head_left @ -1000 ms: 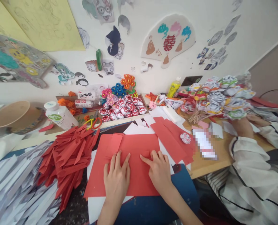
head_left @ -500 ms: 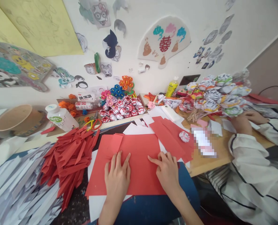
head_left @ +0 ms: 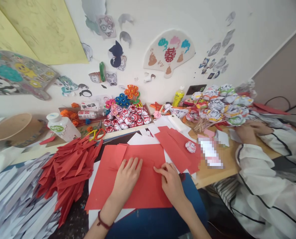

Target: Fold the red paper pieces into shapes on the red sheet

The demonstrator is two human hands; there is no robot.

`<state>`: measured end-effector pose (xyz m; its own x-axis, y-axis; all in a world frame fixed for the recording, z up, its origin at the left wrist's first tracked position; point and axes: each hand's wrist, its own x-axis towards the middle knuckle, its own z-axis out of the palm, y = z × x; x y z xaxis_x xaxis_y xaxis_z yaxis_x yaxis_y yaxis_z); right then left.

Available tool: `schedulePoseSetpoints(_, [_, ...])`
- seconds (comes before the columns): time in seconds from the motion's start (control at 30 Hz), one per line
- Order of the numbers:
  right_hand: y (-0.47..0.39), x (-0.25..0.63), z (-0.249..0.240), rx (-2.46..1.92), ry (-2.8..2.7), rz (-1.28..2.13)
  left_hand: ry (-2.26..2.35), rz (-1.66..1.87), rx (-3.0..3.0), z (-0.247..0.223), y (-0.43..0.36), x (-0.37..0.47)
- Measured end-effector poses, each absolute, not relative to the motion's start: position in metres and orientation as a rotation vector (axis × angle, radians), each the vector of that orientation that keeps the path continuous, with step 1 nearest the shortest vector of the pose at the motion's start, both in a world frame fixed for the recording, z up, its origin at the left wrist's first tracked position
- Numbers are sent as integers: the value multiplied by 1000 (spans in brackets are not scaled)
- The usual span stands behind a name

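A large red paper sheet (head_left: 148, 199) lies in front of me over white paper and a blue surface. On its upper left sits a smaller red paper strip (head_left: 119, 154). My left hand (head_left: 128, 177) rests flat on the red paper, fingers stretched out near the middle. My right hand (head_left: 172, 182) is at the right side, index finger and thumb bent together at the edge of a red paper piece (head_left: 148, 167) between the hands. Red on red makes that piece's outline faint. A dark band circles my left wrist.
Folded red strips (head_left: 70, 169) and white strips (head_left: 20, 196) are heaped at left. Scissors (head_left: 96, 133), a white bottle (head_left: 61, 127) and red-white paper flowers (head_left: 130, 118) stand behind. At right are red sheets (head_left: 174, 146), a paper bouquet (head_left: 217, 104) and another person's sleeve (head_left: 257, 166).
My left hand has slid right and turned toward the middle of the sheet. My right hand's fingers have curled in closer. The view has shifted slightly.
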<state>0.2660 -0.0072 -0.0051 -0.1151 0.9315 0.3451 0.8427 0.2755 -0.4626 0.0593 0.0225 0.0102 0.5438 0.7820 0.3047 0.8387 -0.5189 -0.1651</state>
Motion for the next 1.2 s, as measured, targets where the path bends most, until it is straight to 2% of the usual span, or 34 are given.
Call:
schedulePoseSetpoints(0.2, [11, 275, 1, -1477, -1817, 468, -907, -210, -2661, 9, 48, 56])
schedulePoseSetpoints(0.3, [25, 271, 9, -1422, -1732, 564, -889, -227, -2686, 11, 52, 54])
schedulePoseSetpoints(0.4, [39, 262, 16, -1367, -1656, 638, -1142, -425, -2710, 16, 55, 54])
schedulePoseSetpoints(0.53, [62, 252, 24, -1296, -1559, 805, -1690, -942, -2712, 30, 62, 53])
schedulePoseSetpoints(0.63, [83, 245, 30, -1199, -1555, 1001, -1855, -1218, -2797, 42, 72, 50])
schedulePoseSetpoints(0.83, [118, 234, 38, -1131, -1704, 1165, -1940, -1311, -2861, 45, 84, 45])
schedulePoseSetpoints(1.0, [125, 228, 30, -994, -1655, 1446, -2092, -1489, -2903, 34, 87, 48])
schedulePoseSetpoints(1.2, [124, 229, 24, -1038, -1611, 1484, -2246, -1623, -2853, 30, 89, 50])
